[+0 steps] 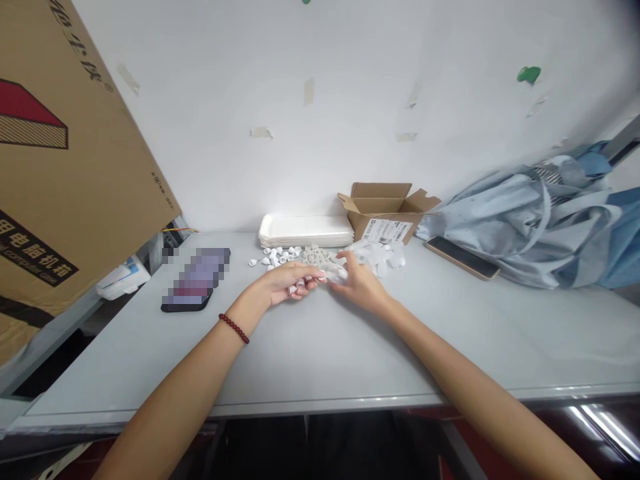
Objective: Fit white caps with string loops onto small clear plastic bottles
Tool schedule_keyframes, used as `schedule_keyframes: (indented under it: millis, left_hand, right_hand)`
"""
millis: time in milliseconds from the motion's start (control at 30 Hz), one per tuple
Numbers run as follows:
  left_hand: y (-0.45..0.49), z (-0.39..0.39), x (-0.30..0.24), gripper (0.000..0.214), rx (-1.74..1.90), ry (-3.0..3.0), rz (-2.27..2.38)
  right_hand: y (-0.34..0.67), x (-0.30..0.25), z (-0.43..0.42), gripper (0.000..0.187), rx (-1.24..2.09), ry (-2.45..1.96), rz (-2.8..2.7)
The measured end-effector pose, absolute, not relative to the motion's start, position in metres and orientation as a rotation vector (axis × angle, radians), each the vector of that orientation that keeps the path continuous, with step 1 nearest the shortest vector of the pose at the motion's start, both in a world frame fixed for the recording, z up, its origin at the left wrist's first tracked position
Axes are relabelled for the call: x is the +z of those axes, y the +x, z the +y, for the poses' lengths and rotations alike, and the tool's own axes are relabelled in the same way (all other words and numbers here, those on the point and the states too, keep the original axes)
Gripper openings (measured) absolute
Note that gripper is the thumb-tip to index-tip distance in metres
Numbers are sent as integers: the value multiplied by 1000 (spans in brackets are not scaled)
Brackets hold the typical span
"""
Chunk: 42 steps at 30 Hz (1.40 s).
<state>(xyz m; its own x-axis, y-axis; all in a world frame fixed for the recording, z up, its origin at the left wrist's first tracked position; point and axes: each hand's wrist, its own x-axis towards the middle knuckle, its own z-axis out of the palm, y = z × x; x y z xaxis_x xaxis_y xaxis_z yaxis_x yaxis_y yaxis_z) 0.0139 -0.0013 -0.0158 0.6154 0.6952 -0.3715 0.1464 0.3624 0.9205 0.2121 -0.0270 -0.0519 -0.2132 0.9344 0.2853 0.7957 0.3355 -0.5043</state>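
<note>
My left hand is curled around several small white caps, with one white cap at its fingertips. My right hand is close beside it, thumb and raised forefinger about a clear plastic piece that meets the cap at my left fingertips. Its other fingers are hidden. Just beyond my hands lie loose white caps, a heap of small pale grey-white parts and a spread of translucent plastic pieces.
Behind the parts stand stacked white trays and an open cardboard box. Phones lie left and right on the grey table. Blue-grey cloth is heaped right; a large carton stands left.
</note>
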Motion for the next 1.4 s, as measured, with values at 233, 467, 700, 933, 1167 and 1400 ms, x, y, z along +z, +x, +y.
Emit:
schedule_keyframes:
  millis: [233, 467, 700, 933, 1167, 1400]
  left_hand:
    - [10, -3, -12, 23, 347, 1295, 759]
    - [13, -8, -6, 28, 524, 1119, 562]
    - [23, -9, -13, 31, 767, 1287, 826]
    - [38, -19, -22, 28, 892, 1970, 1027]
    - [39, -23, -20, 19, 819, 2149, 973]
    - [31, -18, -16, 18, 801, 2143, 1012]
  right_hand:
    - [215, -55, -24, 53, 331, -1522, -2044]
    - [214, -54, -24, 56, 338, -1538, -2040]
    - [212, -53, -26, 58, 318, -1565, -2041]
    - [208, -53, -30, 56, 309, -1509, -2119]
    - [207, -51, -31, 56, 260, -1471, -2181]
    - [210, -49, -29, 51, 306, -1517, -2154]
